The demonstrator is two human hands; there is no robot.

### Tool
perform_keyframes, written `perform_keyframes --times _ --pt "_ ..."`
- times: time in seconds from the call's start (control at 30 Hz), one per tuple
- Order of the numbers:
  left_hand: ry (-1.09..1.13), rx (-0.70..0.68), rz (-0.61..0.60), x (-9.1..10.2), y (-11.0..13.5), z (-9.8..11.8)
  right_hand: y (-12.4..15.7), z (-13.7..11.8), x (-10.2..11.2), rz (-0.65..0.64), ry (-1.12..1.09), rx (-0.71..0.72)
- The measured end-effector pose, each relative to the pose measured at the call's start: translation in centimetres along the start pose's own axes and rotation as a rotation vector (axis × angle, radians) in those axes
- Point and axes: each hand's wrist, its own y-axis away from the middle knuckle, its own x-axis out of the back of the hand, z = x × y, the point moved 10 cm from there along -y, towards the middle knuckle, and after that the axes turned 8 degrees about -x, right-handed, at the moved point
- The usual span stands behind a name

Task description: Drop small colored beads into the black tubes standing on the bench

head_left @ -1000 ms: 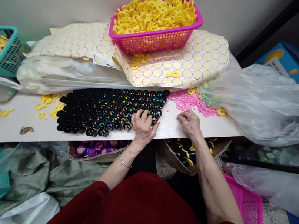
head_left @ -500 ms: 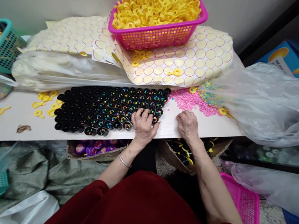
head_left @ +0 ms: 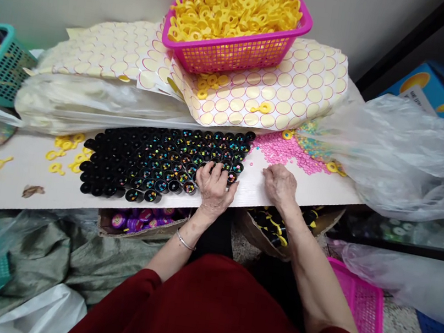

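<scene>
Right hand (head_left: 280, 184) barely shifted, label (head_left: 419, 100) blurred

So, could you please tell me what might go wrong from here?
The front black cups stand near the edge of the table, so a nudge from the left hand could tip some off. The loose pink beads lie just beyond the right hand and might scatter if brushed. The pink basket is heaped, so a bump could spill yellow pieces.

White table (head_left: 250, 184): round black cups (head_left: 152, 159); tiny pink pieces (head_left: 281, 148) at cups' three o'clock, yellow ring-ended pieces (head_left: 65, 144) at nine.
</scene>
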Motion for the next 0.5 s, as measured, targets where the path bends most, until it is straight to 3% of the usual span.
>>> perform_keyframes --times 0.27,0.5 --pt "0.003 -0.014 0.01 0.3 0.0 0.3 1.2 -1.7 0.3 0.078 0.043 0.109" --pt "-0.027 -0.037 0.021 0.3 0.0 0.4 -0.5 -6.2 1.4 0.0 -0.418 0.238"
